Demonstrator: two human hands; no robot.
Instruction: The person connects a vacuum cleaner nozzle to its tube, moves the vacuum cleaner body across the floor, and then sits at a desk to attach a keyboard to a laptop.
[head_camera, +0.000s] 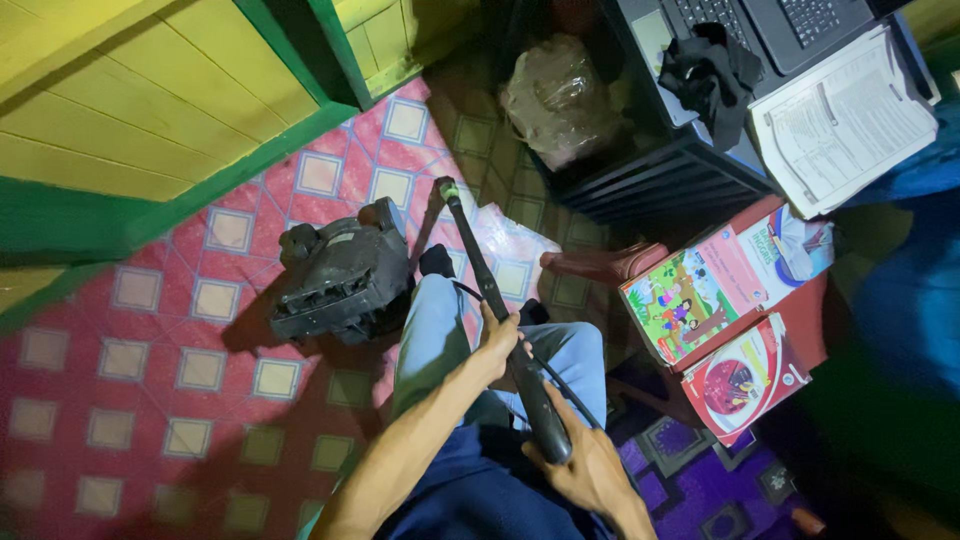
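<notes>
Right hand (585, 462) clenched on black wand's (497, 310) thick handle at 6 o'clock, left hand (500, 338) clasping mid-shaft to steady it, tip aimed toward 12, dark vacuum body (340, 280) parked floorward at 10.

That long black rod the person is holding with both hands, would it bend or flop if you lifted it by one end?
Probably not: the black rod runs dead straight between the left hand and right hand, so it looks stiff. Its thicker lower handle suggests that end is heavier. The thin cable looping off it would likely dangle.
</notes>
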